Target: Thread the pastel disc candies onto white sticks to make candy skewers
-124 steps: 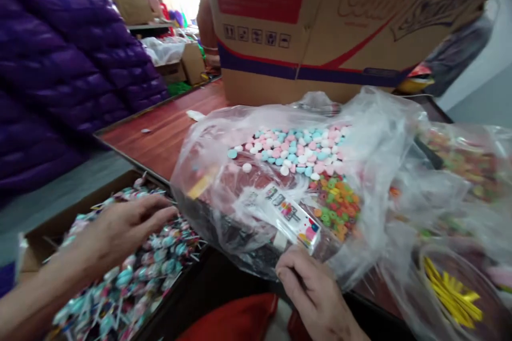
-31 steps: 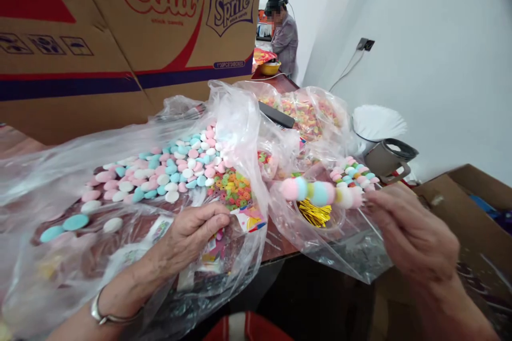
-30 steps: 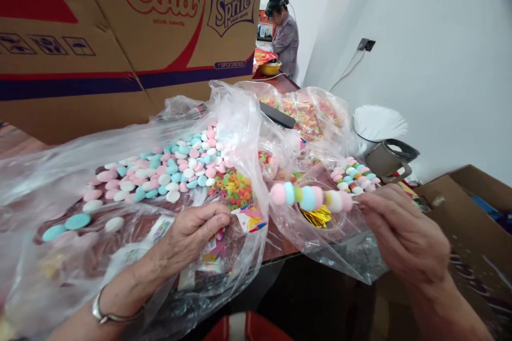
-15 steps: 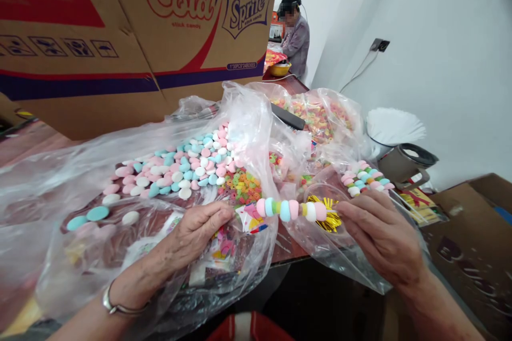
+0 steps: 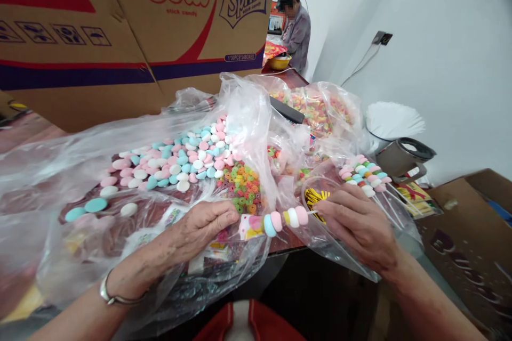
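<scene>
My left hand [image 5: 206,224] pinches a small printed plastic bag [image 5: 247,227] between thumb and fingers. From the bag's right side sticks out a skewer of marshmallows [image 5: 294,217] in pink, white and blue, with small gummy rings between some of them. How much of the skewer lies inside the bag is hard to see. My right hand [image 5: 356,226] is closed on the skewer's thin white stick. Just behind that hand, gold twist ties [image 5: 316,200] lie in a clear round tub. Loose gummy rings [image 5: 244,186] lie beyond the bag.
Pastel marshmallows [image 5: 176,162] spread over clear plastic on the table. Finished-looking skewers [image 5: 366,173] lie at right, near a metal mug [image 5: 404,157]. A large carton [image 5: 180,37] stands behind; another carton [image 5: 468,234] is at lower right. A person [image 5: 296,32] works farther back.
My right hand has moved left with the skewer, towards the bag in my left hand. Fewer of its candies show outside the bag. The view has shifted slightly.
</scene>
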Tool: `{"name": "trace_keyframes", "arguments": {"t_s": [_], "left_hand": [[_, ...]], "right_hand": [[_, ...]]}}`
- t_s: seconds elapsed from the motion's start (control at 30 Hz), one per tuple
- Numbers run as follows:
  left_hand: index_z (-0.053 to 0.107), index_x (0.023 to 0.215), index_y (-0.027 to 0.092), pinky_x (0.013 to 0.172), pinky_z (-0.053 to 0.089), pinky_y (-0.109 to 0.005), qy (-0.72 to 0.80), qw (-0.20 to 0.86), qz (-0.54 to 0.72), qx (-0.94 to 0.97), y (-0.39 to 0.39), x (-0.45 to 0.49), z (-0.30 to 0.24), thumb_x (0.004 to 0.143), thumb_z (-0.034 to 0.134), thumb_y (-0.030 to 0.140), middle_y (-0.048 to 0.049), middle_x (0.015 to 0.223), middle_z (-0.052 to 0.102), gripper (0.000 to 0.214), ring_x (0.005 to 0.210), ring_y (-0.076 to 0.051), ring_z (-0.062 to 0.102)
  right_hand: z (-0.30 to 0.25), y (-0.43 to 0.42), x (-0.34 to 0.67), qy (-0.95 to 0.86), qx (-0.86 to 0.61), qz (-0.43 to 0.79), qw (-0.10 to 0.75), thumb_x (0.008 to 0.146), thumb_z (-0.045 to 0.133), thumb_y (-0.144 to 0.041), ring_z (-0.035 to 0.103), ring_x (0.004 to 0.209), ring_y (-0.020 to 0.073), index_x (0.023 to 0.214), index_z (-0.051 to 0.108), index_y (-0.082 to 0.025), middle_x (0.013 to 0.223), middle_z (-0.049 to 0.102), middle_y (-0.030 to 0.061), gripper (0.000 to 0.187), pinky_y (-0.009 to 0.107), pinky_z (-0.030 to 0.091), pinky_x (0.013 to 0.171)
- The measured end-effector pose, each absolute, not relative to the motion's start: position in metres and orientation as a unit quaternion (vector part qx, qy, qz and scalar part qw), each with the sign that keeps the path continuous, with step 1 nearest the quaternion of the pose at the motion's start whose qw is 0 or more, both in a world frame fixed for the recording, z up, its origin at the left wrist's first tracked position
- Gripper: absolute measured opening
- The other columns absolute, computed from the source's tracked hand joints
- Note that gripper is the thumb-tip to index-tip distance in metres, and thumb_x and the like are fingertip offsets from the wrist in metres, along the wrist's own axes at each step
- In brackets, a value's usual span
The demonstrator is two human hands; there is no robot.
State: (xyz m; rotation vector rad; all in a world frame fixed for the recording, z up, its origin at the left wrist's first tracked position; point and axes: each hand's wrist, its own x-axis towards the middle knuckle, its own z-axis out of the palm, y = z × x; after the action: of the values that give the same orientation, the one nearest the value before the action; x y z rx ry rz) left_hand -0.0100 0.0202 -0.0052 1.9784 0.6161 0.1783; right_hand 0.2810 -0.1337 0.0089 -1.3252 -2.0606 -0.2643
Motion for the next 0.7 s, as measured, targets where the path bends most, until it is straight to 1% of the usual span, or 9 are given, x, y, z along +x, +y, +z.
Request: {"name": "trace_keyframes", "arguments": {"t_s": [0.03, 0.1, 0.2, 0.27, 0.37, 0.47, 0.63, 0.7], "left_hand": [[0.044, 0.067, 0.021, 0.058, 0.034, -0.025, 0.256, 0.509, 0.07, 0.819, 0.02, -0.01, -0.003, 0.101, 0.039, 0.048, 0.0046, 0.067, 0.041, 0.043, 0.061, -0.013, 0.039], [0.052, 0.073, 0.021, 0.062, 0.037, -0.024, 0.256, 0.51, 0.047, 0.82, 0.02, -0.01, 0.002, 0.101, 0.04, 0.048, 0.0033, 0.072, 0.049, 0.04, 0.066, -0.014, 0.045], [0.064, 0.093, 0.021, 0.066, 0.041, -0.025, 0.247, 0.519, -0.033, 0.817, 0.017, -0.012, 0.01, 0.094, 0.053, 0.049, 0.0013, 0.085, 0.06, 0.031, 0.076, -0.017, 0.053], [0.066, 0.099, 0.02, 0.067, 0.041, -0.025, 0.244, 0.515, -0.077, 0.818, 0.016, -0.012, 0.016, 0.088, 0.062, 0.051, 0.0006, 0.089, 0.063, 0.033, 0.079, -0.018, 0.055], [0.066, 0.103, 0.021, 0.072, 0.042, -0.025, 0.236, 0.514, -0.108, 0.818, 0.014, -0.009, 0.021, 0.086, 0.067, 0.056, 0.0002, 0.096, 0.063, 0.038, 0.085, -0.02, 0.055], [0.065, 0.103, 0.023, 0.073, 0.04, -0.024, 0.222, 0.53, -0.134, 0.808, 0.014, -0.005, 0.02, 0.084, 0.07, 0.06, 0.0021, 0.095, 0.061, 0.042, 0.087, -0.019, 0.054], [0.059, 0.088, 0.021, 0.066, 0.035, -0.024, 0.205, 0.552, -0.122, 0.799, 0.008, 0.002, 0.008, 0.08, 0.076, 0.054, 0.005, 0.082, 0.052, 0.039, 0.076, -0.016, 0.046], [0.058, 0.087, 0.02, 0.064, 0.034, -0.024, 0.203, 0.57, -0.102, 0.79, 0.003, 0.005, 0.001, 0.079, 0.077, 0.053, 0.0049, 0.08, 0.051, 0.039, 0.074, -0.015, 0.044]], "right_hand": [[0.007, -0.132, 0.278, -0.785, -0.509, -0.101, 0.338, 0.094, 0.056, -0.009, 0.059, 0.08, 0.0189, 0.102, 0.068, -0.019, 0.088, 0.071, 0.005, 0.018, 0.035, 0.047, 0.077], [0.004, -0.13, 0.274, -0.779, -0.512, -0.097, 0.348, 0.094, 0.055, -0.009, 0.058, 0.078, 0.0185, 0.1, 0.068, -0.019, 0.086, 0.071, 0.0047, 0.017, 0.035, 0.046, 0.075], [0.004, -0.127, 0.271, -0.779, -0.509, -0.088, 0.355, 0.094, 0.055, -0.009, 0.057, 0.077, 0.0184, 0.1, 0.068, -0.019, 0.085, 0.07, 0.0049, 0.017, 0.035, 0.045, 0.075], [0.005, -0.125, 0.271, -0.786, -0.5, -0.092, 0.352, 0.094, 0.055, -0.009, 0.058, 0.079, 0.019, 0.1, 0.068, -0.018, 0.086, 0.07, 0.0052, 0.017, 0.035, 0.045, 0.076], [0.008, -0.121, 0.271, -0.81, -0.473, -0.085, 0.335, 0.095, 0.055, -0.01, 0.058, 0.08, 0.0188, 0.099, 0.067, -0.018, 0.086, 0.071, 0.0047, 0.015, 0.035, 0.044, 0.076], [0.007, -0.117, 0.266, -0.829, -0.458, -0.058, 0.315, 0.097, 0.052, -0.013, 0.056, 0.078, 0.0179, 0.096, 0.067, -0.019, 0.083, 0.069, 0.0032, 0.016, 0.035, 0.041, 0.076], [-0.006, -0.115, 0.245, -0.852, -0.45, 0.017, 0.265, 0.099, 0.048, -0.015, 0.05, 0.074, 0.017, 0.088, 0.066, -0.018, 0.077, 0.063, 0.0021, 0.021, 0.034, 0.037, 0.073], [-0.011, -0.115, 0.233, -0.857, -0.445, 0.029, 0.258, 0.1, 0.047, -0.015, 0.049, 0.073, 0.017, 0.086, 0.065, -0.017, 0.075, 0.061, 0.0016, 0.023, 0.033, 0.036, 0.072]]}}
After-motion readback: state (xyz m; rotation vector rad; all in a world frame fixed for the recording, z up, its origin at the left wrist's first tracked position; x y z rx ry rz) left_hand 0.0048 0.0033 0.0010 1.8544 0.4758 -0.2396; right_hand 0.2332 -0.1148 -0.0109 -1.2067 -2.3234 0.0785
